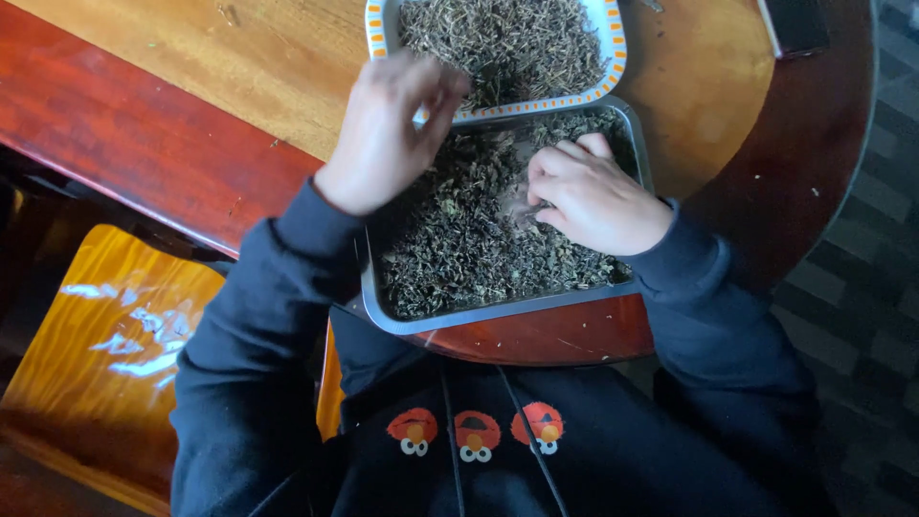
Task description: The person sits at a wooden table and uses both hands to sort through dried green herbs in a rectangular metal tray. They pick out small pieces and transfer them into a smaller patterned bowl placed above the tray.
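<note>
Resting in the metal tray (639,153) of dried leaves (459,249), the right hand (593,196) is curling loosely over them. The left hand (388,129) is pinching above the white dish (613,38); whether it is holding anything, I cannot tell. Both containers are sitting on the table (172,134), with a chair (105,354) beside.

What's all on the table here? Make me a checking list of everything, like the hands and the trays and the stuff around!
Surface: round wooden table, light middle, dark red rim.
Job's things: metal tray full of dried dark leaves; white dish with orange-dashed rim holding finer dried bits, its near edge overlapping the metal tray.
Clutter: a dark flat object at the table's far edge; a few crumbs on the wood.
Grippers: left hand raised above the trays, fingertips pinched together, blurred; right hand resting in the leaves, fingers curled.
Cables: nothing seen.
Surroundings: glossy orange wooden seat at left; dark patterned floor at right.
</note>
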